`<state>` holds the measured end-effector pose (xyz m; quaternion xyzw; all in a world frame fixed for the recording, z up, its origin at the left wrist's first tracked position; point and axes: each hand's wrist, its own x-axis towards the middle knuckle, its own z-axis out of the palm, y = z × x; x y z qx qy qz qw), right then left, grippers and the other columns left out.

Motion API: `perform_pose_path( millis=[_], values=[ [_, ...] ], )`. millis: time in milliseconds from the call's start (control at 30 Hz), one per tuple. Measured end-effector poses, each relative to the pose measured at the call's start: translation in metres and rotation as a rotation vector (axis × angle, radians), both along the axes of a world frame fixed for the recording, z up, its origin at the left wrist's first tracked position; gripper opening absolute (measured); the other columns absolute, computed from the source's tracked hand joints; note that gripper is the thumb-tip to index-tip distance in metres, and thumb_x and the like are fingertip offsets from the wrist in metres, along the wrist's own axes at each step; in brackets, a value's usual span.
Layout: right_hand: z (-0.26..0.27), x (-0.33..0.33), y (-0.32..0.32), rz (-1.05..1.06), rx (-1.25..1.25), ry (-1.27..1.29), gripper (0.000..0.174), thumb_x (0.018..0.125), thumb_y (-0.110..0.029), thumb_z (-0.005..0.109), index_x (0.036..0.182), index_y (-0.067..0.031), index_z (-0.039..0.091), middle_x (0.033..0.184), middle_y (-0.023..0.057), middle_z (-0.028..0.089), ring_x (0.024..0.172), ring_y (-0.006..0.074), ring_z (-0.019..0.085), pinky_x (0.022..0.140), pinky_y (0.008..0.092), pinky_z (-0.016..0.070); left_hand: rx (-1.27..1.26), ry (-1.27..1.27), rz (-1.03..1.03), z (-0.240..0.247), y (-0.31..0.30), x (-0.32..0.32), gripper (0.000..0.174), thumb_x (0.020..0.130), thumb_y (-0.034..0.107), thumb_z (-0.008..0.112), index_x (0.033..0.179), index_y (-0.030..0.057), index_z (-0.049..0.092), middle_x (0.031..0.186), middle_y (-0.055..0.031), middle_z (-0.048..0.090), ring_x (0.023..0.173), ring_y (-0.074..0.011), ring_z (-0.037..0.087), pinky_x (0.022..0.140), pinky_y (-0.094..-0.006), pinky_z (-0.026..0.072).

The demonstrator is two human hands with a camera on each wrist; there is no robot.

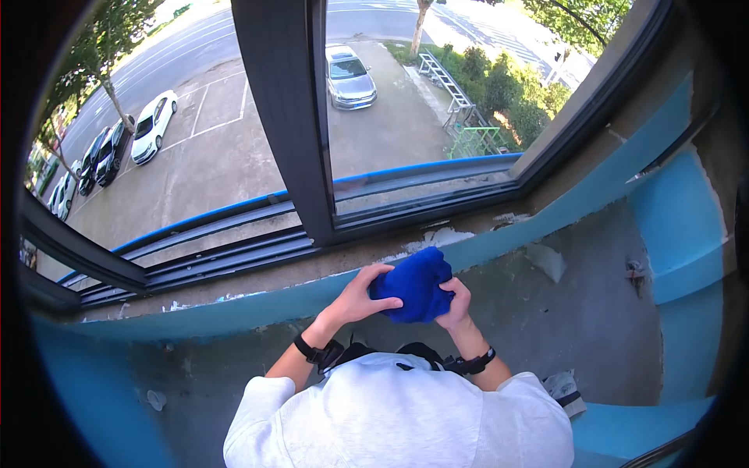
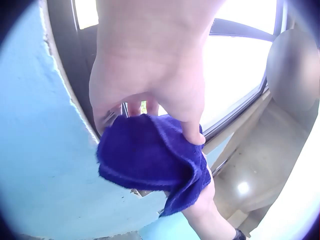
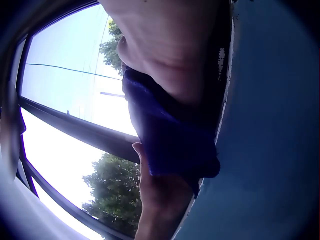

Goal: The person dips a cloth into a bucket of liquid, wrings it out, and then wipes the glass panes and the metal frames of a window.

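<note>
Both hands hold a bunched blue cloth (image 1: 417, 287) in front of the body, near the window ledge. The left hand (image 1: 363, 295) grips its left side, with the thumb across the front. On the other side the right hand (image 1: 456, 304) pinches the cloth's right edge. In the left wrist view, the folded cloth (image 2: 150, 152) hangs from the left hand (image 2: 150, 65), its thumb along one edge. Dark in the right wrist view, the cloth (image 3: 175, 142) spans from the right hand (image 3: 165, 50) to the left; some fingers are hidden behind it.
A dark window frame (image 1: 285, 109) rises ahead above a rough sill (image 1: 257, 287) with chipped paint. Below is a blue-painted wall band (image 1: 242, 316). More blue wall (image 1: 679, 226) stands at the right. Parked cars, including a silver car (image 1: 349, 76), are outside.
</note>
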<state>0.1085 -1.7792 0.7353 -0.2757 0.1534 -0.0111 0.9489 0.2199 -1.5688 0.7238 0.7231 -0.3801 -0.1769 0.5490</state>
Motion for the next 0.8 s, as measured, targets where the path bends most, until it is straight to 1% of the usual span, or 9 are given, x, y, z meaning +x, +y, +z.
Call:
perform_pose_path(
  millis=[33, 133, 200, 267, 367, 533, 600, 633, 800],
  values=[
    [0.007, 0.006, 0.003, 0.006, -0.006, -0.011, 0.053, 0.081, -0.013, 0.048, 0.133, -0.0023, 0.048, 0.127, 0.0128, 0.057, 0.121, 0.0236, 0.054, 0.108, 0.0382, 0.0407, -0.043, 0.267, -0.008, 0.014, 0.005, -0.004, 0.068, 0.079, 0.034, 0.084, 0.131, 0.0017, 0.055, 0.122, -0.0127, 0.063, 0.113, -0.0218, 0.058, 0.101, -0.0351, 0.0452],
    [0.018, 0.022, 0.009, 0.100, -0.029, -0.023, 0.049, 0.082, -0.010, 0.051, 0.130, -0.0033, 0.048, 0.125, 0.0112, 0.058, 0.119, 0.0219, 0.055, 0.106, 0.0372, 0.0423, 0.042, 0.386, 0.062, 0.021, 0.016, -0.005, 0.062, 0.080, 0.032, 0.083, 0.128, 0.0012, 0.058, 0.121, -0.0137, 0.064, 0.113, -0.0223, 0.060, 0.099, -0.0348, 0.0466],
    [0.016, 0.034, 0.008, 0.119, -0.302, -0.185, 0.047, 0.081, -0.007, 0.057, 0.128, -0.0045, 0.049, 0.120, 0.0091, 0.058, 0.116, 0.0191, 0.055, 0.104, 0.0344, 0.0429, 0.155, 0.247, 0.135, 0.033, 0.022, -0.006, 0.062, 0.079, 0.033, 0.084, 0.128, 0.0033, 0.060, 0.124, -0.0149, 0.063, 0.116, -0.0278, 0.061, 0.099, -0.0388, 0.0485],
    [0.024, 0.042, 0.004, 0.146, -0.385, -0.191, 0.050, 0.079, -0.004, 0.063, 0.126, -0.0055, 0.049, 0.116, 0.0070, 0.058, 0.112, 0.0163, 0.055, 0.101, 0.0312, 0.0429, 0.117, -0.363, 0.305, 0.039, 0.028, -0.007, 0.065, 0.074, 0.031, 0.087, 0.127, 0.0033, 0.061, 0.129, -0.0141, 0.062, 0.117, -0.0273, 0.061, 0.100, -0.0384, 0.0483],
    [0.035, 0.052, -0.006, 0.286, -0.697, -0.329, 0.055, 0.077, -0.007, 0.067, 0.128, -0.0055, 0.048, 0.114, 0.0058, 0.057, 0.108, 0.0146, 0.054, 0.098, 0.0289, 0.0408, -0.059, -0.260, 0.300, 0.064, 0.019, -0.005, 0.065, 0.072, 0.030, 0.088, 0.126, 0.0052, 0.062, 0.129, -0.0150, 0.061, 0.118, -0.0309, 0.061, 0.100, -0.0417, 0.0491],
    [0.044, 0.060, -0.031, 0.295, -0.460, -0.418, 0.056, 0.078, -0.010, 0.067, 0.130, -0.0057, 0.046, 0.115, 0.0065, 0.057, 0.109, 0.0146, 0.053, 0.099, 0.0295, 0.0403, -0.015, 0.036, 0.152, 0.074, -0.019, -0.001, 0.061, 0.075, 0.031, 0.086, 0.124, 0.0036, 0.062, 0.118, -0.0168, 0.067, 0.107, -0.0318, 0.066, 0.093, -0.0394, 0.0522],
    [0.050, 0.060, -0.050, 0.285, -0.368, -0.416, 0.056, 0.079, -0.011, 0.067, 0.131, -0.0053, 0.046, 0.116, 0.0069, 0.056, 0.110, 0.0145, 0.053, 0.099, 0.0296, 0.0402, 0.051, 0.032, 0.255, 0.073, -0.038, -0.001, 0.052, 0.078, 0.020, 0.085, 0.120, 0.0003, 0.062, 0.106, -0.0128, 0.070, 0.094, -0.0201, 0.068, 0.085, -0.0331, 0.0543],
    [0.056, 0.058, -0.064, 0.318, -0.544, -0.421, 0.057, 0.079, -0.012, 0.068, 0.131, -0.0049, 0.045, 0.117, 0.0068, 0.057, 0.110, 0.0151, 0.054, 0.099, 0.0299, 0.0402, 0.068, -0.047, 0.295, 0.075, -0.047, 0.000, 0.046, 0.079, 0.019, 0.084, 0.116, 0.0011, 0.064, 0.096, -0.0122, 0.072, 0.087, -0.0211, 0.070, 0.080, -0.0324, 0.0552],
    [0.074, 0.051, -0.122, 0.279, -1.296, -0.517, 0.043, 0.085, -0.026, 0.079, 0.115, -0.0035, 0.059, 0.103, 0.0091, 0.067, 0.092, 0.0183, 0.065, 0.086, 0.0320, 0.0510, 0.184, -0.183, 0.217, 0.101, -0.095, -0.016, 0.042, 0.080, 0.021, 0.082, 0.114, 0.0020, 0.066, 0.094, -0.0148, 0.073, 0.084, -0.0274, 0.072, 0.078, -0.0334, 0.0553]
  ],
)
